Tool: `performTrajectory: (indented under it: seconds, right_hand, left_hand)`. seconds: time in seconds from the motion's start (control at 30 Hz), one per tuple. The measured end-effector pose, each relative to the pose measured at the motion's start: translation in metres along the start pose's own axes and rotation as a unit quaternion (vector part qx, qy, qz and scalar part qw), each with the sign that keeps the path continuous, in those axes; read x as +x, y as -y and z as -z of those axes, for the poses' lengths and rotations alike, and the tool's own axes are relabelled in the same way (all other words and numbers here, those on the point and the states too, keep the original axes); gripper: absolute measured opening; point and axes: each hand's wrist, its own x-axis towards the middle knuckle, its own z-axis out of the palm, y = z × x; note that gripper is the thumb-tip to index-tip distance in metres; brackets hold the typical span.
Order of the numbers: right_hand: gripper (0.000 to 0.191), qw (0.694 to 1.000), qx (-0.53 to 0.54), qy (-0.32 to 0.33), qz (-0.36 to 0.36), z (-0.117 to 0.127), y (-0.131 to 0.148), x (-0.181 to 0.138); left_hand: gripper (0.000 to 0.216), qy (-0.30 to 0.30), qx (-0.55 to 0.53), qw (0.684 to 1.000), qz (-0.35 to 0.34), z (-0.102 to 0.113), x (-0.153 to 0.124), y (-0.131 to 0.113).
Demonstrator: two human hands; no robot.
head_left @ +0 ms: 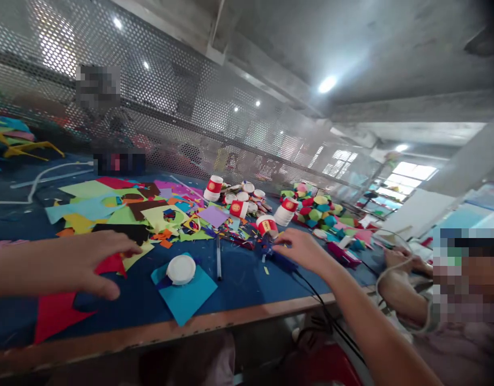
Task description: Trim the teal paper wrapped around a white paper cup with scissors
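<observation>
Left hand (pixel 83 262): flat, fingers spread apart, nothing clamped. The palm presses on the red sheet (pixel 56 313) at the front-left edge of the table (pixel 247 281), with the fingertips reaching toward the scraps (pixel 150 214).

Scraps: cut paper in many colours, spread from the left of the table to its middle, toward the far edge. Judged from this, much cutting is done. The red sheet looks largely whole.

Lid (pixel 181 269): white and round, resting on the teal square (pixel 190 297) near the front edge, mid-table. The square shows no cut. A pen (pixel 218 257) lies just beside it to the right.

Cups (pixel 266 225): several red-and-white ones stand or lie past the middle, some with white lids.

Right hand (pixel 303 249): fingers curled down onto a dark tool (pixel 281 261), right of the middle. It cannot be told whether the fingers are closed around it. The cable (pixel 323 305) runs from the tool over the front edge.

Blocks (pixel 319 212): a coloured heap toward the far-right corner.

Another person's hand (pixel 399 260) works at the right end of the table.

Open room: a bare blue strip along the front edge, between the teal square and the tool. A mesh screen (pixel 170 107) closes the far edge
</observation>
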Motion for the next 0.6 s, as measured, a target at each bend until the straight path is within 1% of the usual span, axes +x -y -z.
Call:
performTrajectory:
  seconds: [0.07,0.13,0.17,0.23,0.33,0.4,0.5,0.57,0.6]
  right_hand:
    - [0.021,0.998,0.009,0.032,0.05,-0.008,0.025,0.02]
    - [0.027,0.996,0.006,0.062,0.069,-0.017,0.045,0.043]
    - [0.026,0.995,0.004,0.076,0.071,-0.023,0.052,0.055]
    - [0.024,0.992,0.009,0.098,0.075,-0.033,0.061,0.074]
    - [0.024,0.991,0.049,0.099,0.076,-0.045,0.063,0.089]
    - [0.024,0.991,0.092,0.074,0.066,-0.05,0.059,0.092]
    - [0.022,0.983,0.183,-0.004,0.025,-0.052,0.05,0.093]
    - [0.022,0.962,0.262,-0.074,-0.015,-0.053,0.045,0.095]
    - [0.022,0.945,0.306,-0.111,-0.036,-0.053,0.043,0.096]
  left_hand:
    - [0.062,0.037,0.001,0.999,-0.035,0.016,0.015,-0.031]
    - [0.071,0.094,0.026,0.992,-0.074,0.026,0.03,-0.055]
    - [0.072,0.11,0.042,0.988,-0.096,0.029,0.037,-0.063]
    - [0.069,0.122,0.048,0.985,-0.111,0.033,0.048,-0.073]
    - [0.072,0.117,0.05,0.985,-0.114,0.035,0.053,-0.074]
    - [0.074,0.105,0.044,0.987,-0.111,0.038,0.051,-0.07]
    - [0.071,0.082,0.018,0.99,-0.11,0.046,0.049,-0.062]
    - [0.064,0.07,-0.012,0.991,-0.116,0.051,0.052,-0.059]
    - [0.061,0.067,-0.03,0.99,-0.12,0.053,0.056,-0.058]
